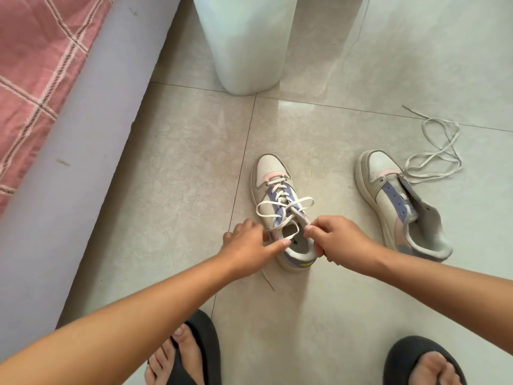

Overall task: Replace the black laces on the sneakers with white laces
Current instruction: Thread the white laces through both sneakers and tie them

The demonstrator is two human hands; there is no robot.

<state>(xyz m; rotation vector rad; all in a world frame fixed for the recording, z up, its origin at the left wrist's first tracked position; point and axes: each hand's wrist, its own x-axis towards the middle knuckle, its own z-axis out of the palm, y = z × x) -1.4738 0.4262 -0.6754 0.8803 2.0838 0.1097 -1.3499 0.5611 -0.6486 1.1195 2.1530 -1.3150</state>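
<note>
Head view: the laced sneaker (280,218) stands on the floor tile (180,168), toe pointing away. Both hands work at its collar: the right hand (338,240) pinches the white lace (283,204), while the left hand (249,243) grips the other strand, index finger extended. The unlaced sneaker (399,201) waits rightward.

Glossy beige tile floor (180,151), bed edge (69,140)

Two pale leather sneakers with lilac and pink panels: one laced (277,201), one unlaced (399,201). Two flat white laces: one threaded (283,202), one loose (435,151). Two bare hands: left (249,245), right (341,238). Two black rubber sandals (202,348).
</note>
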